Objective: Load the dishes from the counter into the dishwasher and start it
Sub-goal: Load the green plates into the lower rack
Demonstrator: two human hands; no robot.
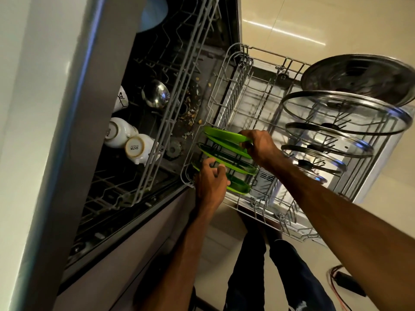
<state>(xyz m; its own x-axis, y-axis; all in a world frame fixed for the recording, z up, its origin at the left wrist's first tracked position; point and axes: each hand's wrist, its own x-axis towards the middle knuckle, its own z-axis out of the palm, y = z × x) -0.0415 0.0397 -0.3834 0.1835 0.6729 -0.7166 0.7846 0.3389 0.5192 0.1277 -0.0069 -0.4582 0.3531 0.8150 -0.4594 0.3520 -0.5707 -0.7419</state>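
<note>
Glass lids (343, 113) beside green plates (224, 136); ladle (156, 94), perhaps.

"SISTA" reads on the base of one white cup (134, 147), and again on the second white cup (111, 132) beside it.

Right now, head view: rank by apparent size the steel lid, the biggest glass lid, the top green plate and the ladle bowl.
1-2. biggest glass lid and steel lid: they look alike, and the steel lid is cut by the frame edge, so unranked.
3. top green plate, seen edge-on.
4. ladle bowl, smallest.
</note>
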